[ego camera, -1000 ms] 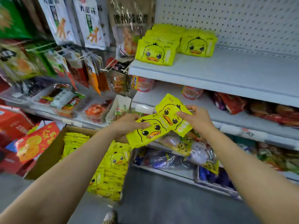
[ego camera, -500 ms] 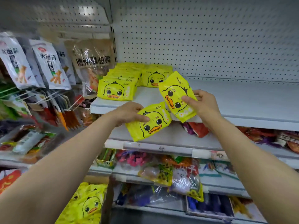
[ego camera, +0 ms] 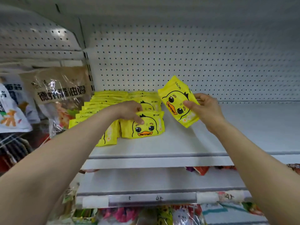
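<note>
I see the left hand (ego camera: 129, 113) up on the shelf (ego camera: 178, 143), gripping a front packet (ego camera: 142, 125) by its top edge. The thumb lies on the printed front and the other fingers go behind. This yellow packet stands upright on the shelf board with its duck face toward me, directly under the hand. It is the first one of the right row (ego camera: 146, 99) of the same packets. The left row (ego camera: 95, 109) stands just beside it, partly covered by the left forearm.

The right hand (ego camera: 204, 109) holds a second packet (ego camera: 177, 103) in the air above the shelf, to the right of the rows (as far as I can tell, it touches nothing else). This packet is tilted, with one corner up. The thumb presses on the front near the duck's eye, and the fingers curl round the right edge. So the packet lies to the left of the palm, between the hand and the rows. The two packets are near each other but apart.

Behind them is a white pegboard wall (ego camera: 178, 54). At the far left hangs a brown bag (ego camera: 61, 95) with dark characters. Below, the lower shelf (ego camera: 162, 181) carries a price strip (ego camera: 152, 198).
</note>
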### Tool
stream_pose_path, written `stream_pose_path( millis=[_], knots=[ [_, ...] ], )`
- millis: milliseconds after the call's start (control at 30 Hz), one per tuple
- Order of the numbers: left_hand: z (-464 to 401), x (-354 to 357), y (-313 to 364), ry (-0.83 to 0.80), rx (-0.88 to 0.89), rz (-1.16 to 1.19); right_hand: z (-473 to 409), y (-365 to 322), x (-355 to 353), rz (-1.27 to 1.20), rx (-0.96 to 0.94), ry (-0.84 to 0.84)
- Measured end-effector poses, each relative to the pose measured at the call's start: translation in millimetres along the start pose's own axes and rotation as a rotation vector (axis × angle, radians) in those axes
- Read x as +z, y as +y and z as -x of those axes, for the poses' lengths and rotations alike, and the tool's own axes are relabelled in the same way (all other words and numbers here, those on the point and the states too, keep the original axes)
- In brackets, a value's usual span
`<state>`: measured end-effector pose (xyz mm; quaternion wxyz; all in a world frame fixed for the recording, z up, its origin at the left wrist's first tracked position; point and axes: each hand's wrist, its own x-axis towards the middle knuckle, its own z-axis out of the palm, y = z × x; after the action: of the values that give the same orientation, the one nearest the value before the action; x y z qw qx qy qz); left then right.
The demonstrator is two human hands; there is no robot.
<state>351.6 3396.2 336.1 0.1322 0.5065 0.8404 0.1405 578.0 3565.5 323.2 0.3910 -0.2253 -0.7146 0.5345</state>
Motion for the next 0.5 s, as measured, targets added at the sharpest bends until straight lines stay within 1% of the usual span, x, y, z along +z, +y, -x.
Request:
stream_pose_path(
  millis=[67,133,267,500],
  knots=[
    [-16.4,-1.0,-3.7,0.056,0.046,-0.073,-7.5,3.0,6.7,0.011,-0.001,0.008],
    [-30.8,-0.2,-6.7,0.112,0.076,-0.094,-13.7,5.7,11.4,0.033,-0.009,0.019],
    [-49.8,0.8,-14.3,0.190,0.082,-0.085,-20.0,5.5,16.7,0.055,-0.022,0.015],
    [-63.5,0.5,-30.8,0.252,0.101,0.007,-31.1,4.1,16.9,0.084,-0.003,-0.032]
  ],
)
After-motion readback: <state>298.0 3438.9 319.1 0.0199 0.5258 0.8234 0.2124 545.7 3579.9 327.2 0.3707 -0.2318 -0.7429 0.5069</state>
